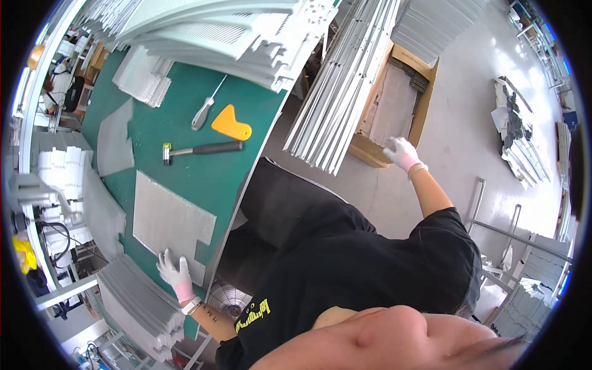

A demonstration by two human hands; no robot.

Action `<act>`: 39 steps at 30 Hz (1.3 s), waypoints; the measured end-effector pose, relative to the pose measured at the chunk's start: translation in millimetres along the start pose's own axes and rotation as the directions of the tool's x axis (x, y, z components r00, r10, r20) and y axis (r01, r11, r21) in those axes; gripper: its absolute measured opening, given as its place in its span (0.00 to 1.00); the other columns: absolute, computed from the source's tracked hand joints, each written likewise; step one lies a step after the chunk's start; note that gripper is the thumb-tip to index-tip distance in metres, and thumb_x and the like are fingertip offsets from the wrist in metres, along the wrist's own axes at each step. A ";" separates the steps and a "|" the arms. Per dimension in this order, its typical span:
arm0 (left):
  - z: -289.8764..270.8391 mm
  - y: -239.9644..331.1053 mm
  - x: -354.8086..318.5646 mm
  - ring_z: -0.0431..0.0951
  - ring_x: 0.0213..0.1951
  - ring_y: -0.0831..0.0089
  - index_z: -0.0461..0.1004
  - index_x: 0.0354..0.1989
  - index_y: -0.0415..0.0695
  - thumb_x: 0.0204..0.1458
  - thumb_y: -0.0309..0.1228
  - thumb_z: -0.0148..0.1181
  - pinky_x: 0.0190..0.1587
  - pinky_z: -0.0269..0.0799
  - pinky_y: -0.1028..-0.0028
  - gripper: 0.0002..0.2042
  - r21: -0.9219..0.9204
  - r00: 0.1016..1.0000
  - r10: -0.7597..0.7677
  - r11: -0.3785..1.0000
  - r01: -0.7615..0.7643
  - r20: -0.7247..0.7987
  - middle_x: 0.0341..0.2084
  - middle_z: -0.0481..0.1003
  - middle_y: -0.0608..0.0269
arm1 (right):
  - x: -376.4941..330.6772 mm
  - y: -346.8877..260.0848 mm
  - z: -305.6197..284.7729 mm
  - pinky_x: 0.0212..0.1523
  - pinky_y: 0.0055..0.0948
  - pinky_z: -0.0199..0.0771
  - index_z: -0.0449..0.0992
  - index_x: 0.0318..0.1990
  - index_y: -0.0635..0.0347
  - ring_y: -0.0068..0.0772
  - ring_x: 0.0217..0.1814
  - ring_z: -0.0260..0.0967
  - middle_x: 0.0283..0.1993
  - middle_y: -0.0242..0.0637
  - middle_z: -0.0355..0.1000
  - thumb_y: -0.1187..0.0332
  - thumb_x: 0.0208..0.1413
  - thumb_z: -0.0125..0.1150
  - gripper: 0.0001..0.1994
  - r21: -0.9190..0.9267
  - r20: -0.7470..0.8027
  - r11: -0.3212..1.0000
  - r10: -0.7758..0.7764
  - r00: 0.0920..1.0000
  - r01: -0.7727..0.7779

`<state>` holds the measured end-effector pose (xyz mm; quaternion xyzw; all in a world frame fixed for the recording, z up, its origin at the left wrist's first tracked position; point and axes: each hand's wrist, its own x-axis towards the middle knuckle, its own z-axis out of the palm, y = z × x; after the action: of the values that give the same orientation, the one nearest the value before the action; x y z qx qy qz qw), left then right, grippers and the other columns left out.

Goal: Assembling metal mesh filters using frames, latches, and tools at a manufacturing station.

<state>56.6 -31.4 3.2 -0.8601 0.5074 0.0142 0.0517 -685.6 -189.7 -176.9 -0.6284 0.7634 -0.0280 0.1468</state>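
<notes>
My left hand [175, 272], in a white and pink glove, lies with fingers spread at the near edge of a grey perforated sheet [169, 216] with a notched corner. The sheet rests flat on the green-topped table [185, 163]. My right hand [402, 154], gloved alike, reaches out to the right, by the near corner of a cardboard box [368, 152]. Its fingers are apart and nothing shows in them; whether it touches the box I cannot tell. Inside the box lies a grey-brown sheet of packing [390, 105].
On the table lie a mallet [203, 148], a yellow scraper [230, 123] and a screwdriver [202, 114]. Stacked perforated panels [203, 37] crowd its far end. Long metal profiles [345, 86] stand between table and box. More panels [139, 302] are piled at the lower left.
</notes>
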 end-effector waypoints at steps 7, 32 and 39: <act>-36.0 54.8 -2.2 0.55 0.68 0.47 0.62 0.67 0.49 0.48 0.37 0.64 0.70 0.48 0.51 0.35 0.097 0.955 -0.006 0.995 0.036 -0.296 0.69 0.55 0.50 | 5.3 -10.6 23.7 0.59 0.41 0.72 0.59 0.68 0.58 0.50 0.61 0.70 0.61 0.52 0.68 0.73 0.60 0.47 0.26 -0.106 0.547 0.994 0.087 0.833 -0.034; -64.4 263.9 36.0 0.53 0.67 0.39 0.61 0.65 0.38 0.48 0.31 0.61 0.68 0.49 0.47 0.33 -0.213 0.801 0.465 0.798 -0.563 -0.376 0.67 0.55 0.40 | -27.2 -11.9 31.3 0.49 0.40 0.77 0.76 0.52 0.58 0.44 0.52 0.77 0.49 0.45 0.78 0.65 0.57 0.57 0.16 -0.127 0.808 0.955 -0.058 0.586 0.269; -52.5 310.4 30.0 0.51 0.68 0.37 0.60 0.66 0.40 0.45 0.39 0.66 0.68 0.44 0.42 0.38 -0.202 0.736 0.647 0.707 -0.677 -0.200 0.67 0.55 0.42 | 120.3 68.8 40.8 0.60 0.43 0.70 0.73 0.57 0.63 0.54 0.59 0.70 0.53 0.56 0.74 0.52 0.58 0.54 0.26 0.311 0.353 0.937 0.041 0.935 -0.159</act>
<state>-201.6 -211.8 30.0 -0.6186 0.7778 0.0494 -0.0999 -760.6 -286.0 -254.3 -0.5493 0.7419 -0.0404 0.3824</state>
